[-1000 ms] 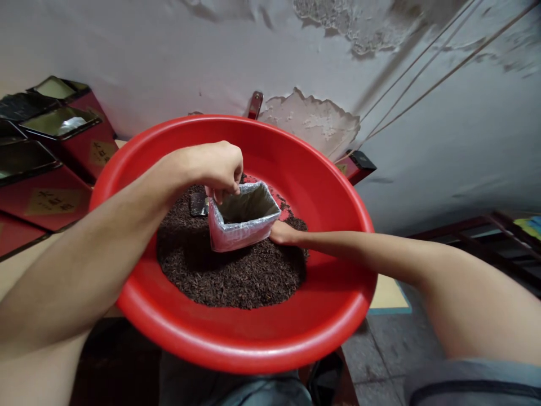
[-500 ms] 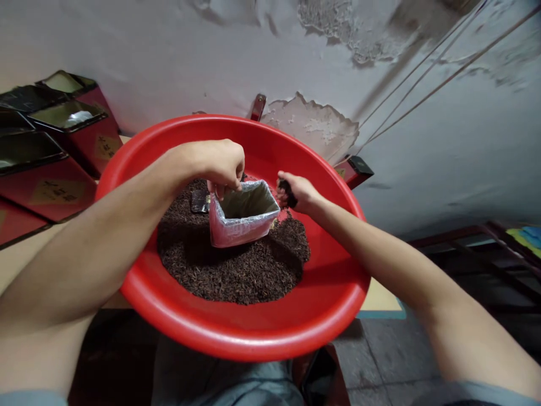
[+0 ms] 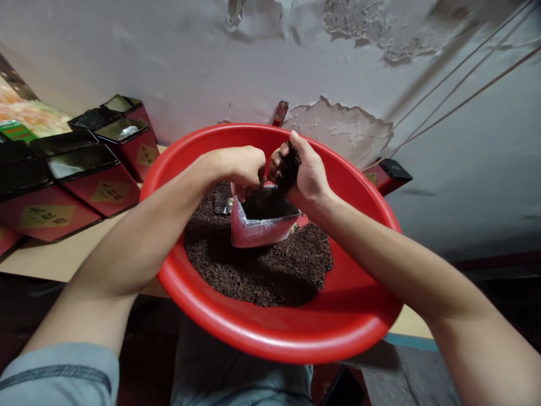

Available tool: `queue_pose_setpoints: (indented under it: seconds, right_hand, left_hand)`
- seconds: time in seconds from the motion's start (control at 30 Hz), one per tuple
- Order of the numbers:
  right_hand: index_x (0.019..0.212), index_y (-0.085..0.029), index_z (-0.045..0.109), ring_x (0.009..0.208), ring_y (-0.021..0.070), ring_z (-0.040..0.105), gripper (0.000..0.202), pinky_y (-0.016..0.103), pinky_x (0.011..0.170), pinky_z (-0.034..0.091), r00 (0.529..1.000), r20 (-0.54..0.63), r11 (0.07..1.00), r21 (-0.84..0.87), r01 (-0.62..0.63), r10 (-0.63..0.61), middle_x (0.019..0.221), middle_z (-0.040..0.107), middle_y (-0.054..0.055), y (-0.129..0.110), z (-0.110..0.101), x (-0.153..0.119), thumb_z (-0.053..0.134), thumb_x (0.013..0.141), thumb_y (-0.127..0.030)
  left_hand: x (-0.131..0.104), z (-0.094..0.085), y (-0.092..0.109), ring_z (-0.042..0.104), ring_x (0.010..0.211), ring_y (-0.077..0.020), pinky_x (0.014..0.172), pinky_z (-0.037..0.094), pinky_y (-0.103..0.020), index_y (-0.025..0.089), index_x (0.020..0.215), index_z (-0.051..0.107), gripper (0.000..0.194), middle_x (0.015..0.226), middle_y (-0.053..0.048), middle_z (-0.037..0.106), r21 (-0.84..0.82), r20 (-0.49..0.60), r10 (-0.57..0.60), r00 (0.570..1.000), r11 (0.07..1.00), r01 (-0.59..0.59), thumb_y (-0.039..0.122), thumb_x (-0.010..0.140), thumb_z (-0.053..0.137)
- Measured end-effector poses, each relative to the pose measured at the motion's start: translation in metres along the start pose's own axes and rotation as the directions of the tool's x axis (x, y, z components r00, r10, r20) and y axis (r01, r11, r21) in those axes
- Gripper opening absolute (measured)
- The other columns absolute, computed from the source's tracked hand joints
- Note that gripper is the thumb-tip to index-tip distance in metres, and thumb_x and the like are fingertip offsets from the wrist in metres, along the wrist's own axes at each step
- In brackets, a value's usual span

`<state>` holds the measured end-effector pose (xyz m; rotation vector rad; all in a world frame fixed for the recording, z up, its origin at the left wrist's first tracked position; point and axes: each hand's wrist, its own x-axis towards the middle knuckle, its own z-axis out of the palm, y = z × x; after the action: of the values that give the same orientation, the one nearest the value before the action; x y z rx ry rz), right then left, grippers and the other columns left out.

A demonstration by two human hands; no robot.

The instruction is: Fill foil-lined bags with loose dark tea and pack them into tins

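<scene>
A big red plastic basin (image 3: 270,338) holds a heap of dark loose tea leaves (image 3: 253,282). Above the heap is a small pinkish bag with a silvery lining (image 3: 264,234), its mouth facing up. My left hand (image 3: 247,169) pinches the bag's rim at its far left corner. My right hand (image 3: 306,172) is curled around a clump of dark tea leaves, held over the right side of the bag's mouth. A small dark packet or lid (image 3: 222,203) lies on the leaves left of the bag.
Several red and black tea boxes (image 3: 110,189), open at the top, stand left of the basin on a pale table (image 3: 51,262). Another red and black box (image 3: 389,173) is behind the basin at right. A peeling wall (image 3: 190,62) rises close behind.
My right hand has moved up and inward with its clump of tea leaves, from beside the bag to over its mouth. My left hand still holds the rim. The camera view has shifted left.
</scene>
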<state>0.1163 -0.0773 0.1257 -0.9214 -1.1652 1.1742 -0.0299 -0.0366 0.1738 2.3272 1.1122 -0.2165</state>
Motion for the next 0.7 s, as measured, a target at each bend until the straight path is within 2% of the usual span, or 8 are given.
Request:
queue_pose_setpoints:
  seconds: [0.17,0.33,0.43,0.53,0.6,0.63,0.7]
  right_hand:
    - [0.073,-0.025,0.04,0.076,0.0183,0.059,0.061,0.033,0.069,0.054,0.996,0.063,0.998,-0.005,0.055,-0.055,0.067,0.046,-0.001,-0.002,0.0,-0.004,0.057,0.09,-0.081]
    - [0.075,-0.024,0.053,0.081,0.0204,0.064,0.06,0.036,0.076,0.058,0.984,0.147,0.986,-0.122,0.114,-0.095,0.07,0.056,0.002,0.003,-0.006,-0.017,0.052,0.093,-0.082]
    - [0.08,-0.023,0.062,0.081,0.0198,0.068,0.056,0.036,0.079,0.059,0.964,0.234,0.953,-0.243,0.183,-0.126,0.077,0.063,0.003,0.0,-0.021,-0.025,0.059,0.092,-0.078]
    - [0.085,-0.024,0.066,0.083,0.0194,0.071,0.055,0.036,0.08,0.061,0.953,0.269,0.892,-0.383,0.239,-0.139,0.084,0.068,0.004,-0.007,-0.053,-0.013,0.059,0.093,-0.077]
    - [0.09,-0.024,0.068,0.085,0.0198,0.072,0.055,0.037,0.083,0.061,0.958,0.223,0.812,-0.518,0.271,-0.178,0.089,0.071,0.006,-0.004,-0.083,0.007,0.052,0.097,-0.075]
    - [0.092,-0.023,0.068,0.086,0.0209,0.073,0.053,0.039,0.086,0.061,0.964,0.179,0.738,-0.62,0.265,-0.195,0.092,0.073,0.008,0.001,-0.099,0.017,0.049,0.1,-0.071]
    - [0.09,-0.021,0.068,0.09,0.0234,0.073,0.042,0.041,0.092,0.059,0.987,0.097,0.47,-0.87,0.147,-0.129,0.093,0.075,0.011,0.019,-0.129,0.033,0.051,0.103,-0.057]
  left_hand:
    - [0.0,0.0,0.002,0.079,0.084,-0.0238,0.082,0.061,-0.031,0.013,0.12,0.078,0.039,0.084,-0.008,0.08,0.0,0.01,-0.009,1.0,1.0,0.009,0.021,0.085,0.063]
    - [-0.001,0.0,0.001,0.079,0.081,-0.027,0.079,0.061,-0.035,0.008,0.11,0.079,0.033,0.084,-0.011,0.08,0.045,-0.011,0.025,1.0,0.999,-0.025,0.021,0.087,0.06]
    - [0.0,0.001,-0.002,0.078,0.082,-0.0285,0.081,0.061,-0.037,0.007,0.104,0.079,0.03,0.083,-0.013,0.08,0.041,-0.032,0.079,0.996,0.996,-0.078,0.021,0.087,0.06]
    - [0.003,0.002,-0.004,0.078,0.091,-0.0287,0.087,0.059,-0.034,0.009,0.106,0.08,0.03,0.08,-0.011,0.08,-0.004,0.003,0.026,1.0,1.0,-0.026,0.026,0.088,0.064]
    - [0.005,0.002,-0.005,0.079,0.092,-0.0274,0.087,0.058,-0.032,0.011,0.105,0.081,0.029,0.076,-0.009,0.079,0.007,0.012,-0.004,1.0,1.0,0.004,0.029,0.089,0.065]
    - [0.005,0.001,-0.005,0.079,0.089,-0.0263,0.086,0.058,-0.031,0.012,0.104,0.081,0.029,0.075,-0.008,0.079,0.027,0.006,-0.011,1.0,1.0,0.01,0.03,0.089,0.066]
    - [0.006,0.001,-0.005,0.078,0.083,-0.0244,0.086,0.058,-0.031,0.013,0.104,0.082,0.029,0.075,-0.007,0.079,0.07,0.001,-0.002,1.0,0.998,0.001,0.031,0.089,0.066]
